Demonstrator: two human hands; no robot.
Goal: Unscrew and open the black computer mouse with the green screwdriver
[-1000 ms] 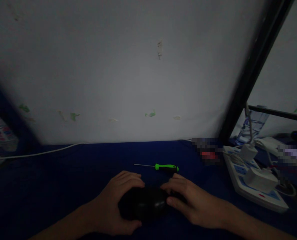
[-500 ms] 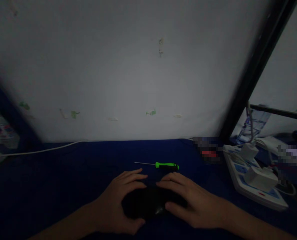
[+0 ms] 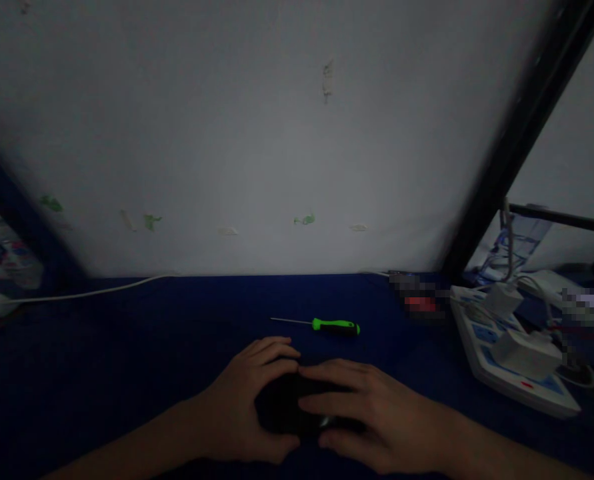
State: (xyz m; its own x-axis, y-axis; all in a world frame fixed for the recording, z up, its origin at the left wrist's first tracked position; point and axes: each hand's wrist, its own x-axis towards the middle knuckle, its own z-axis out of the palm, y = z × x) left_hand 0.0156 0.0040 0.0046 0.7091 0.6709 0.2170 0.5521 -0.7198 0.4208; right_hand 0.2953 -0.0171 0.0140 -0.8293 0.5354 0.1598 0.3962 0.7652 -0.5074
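Observation:
A dark, rounded, glossy object, by its shape a black computer mouse (image 3: 287,403), lies low in the view between my two hands. My left hand (image 3: 247,400) curls round its left end, thumb on the near side and fingers on the far side. From the right, my right hand (image 3: 377,413) grips it, with fingers reaching over its top and the thumb along the near edge. Dim light hides its details. Just beyond the hands a green and black screwdriver (image 3: 337,327) rests on the dark blue surface (image 3: 177,333), its shaft pointing left.
On the right sits a white power strip (image 3: 517,393) with white plugs (image 3: 527,353) and cables. A blurred-out item with a red patch (image 3: 421,304) lies near the wall. Plastic bottles (image 3: 14,257) show at left, and a white cable (image 3: 101,291) runs along the back.
My right hand has shifted left, its fingers now farther over the mouse. My left hand and the mouse have moved slightly right. The camera view has tilted a little.

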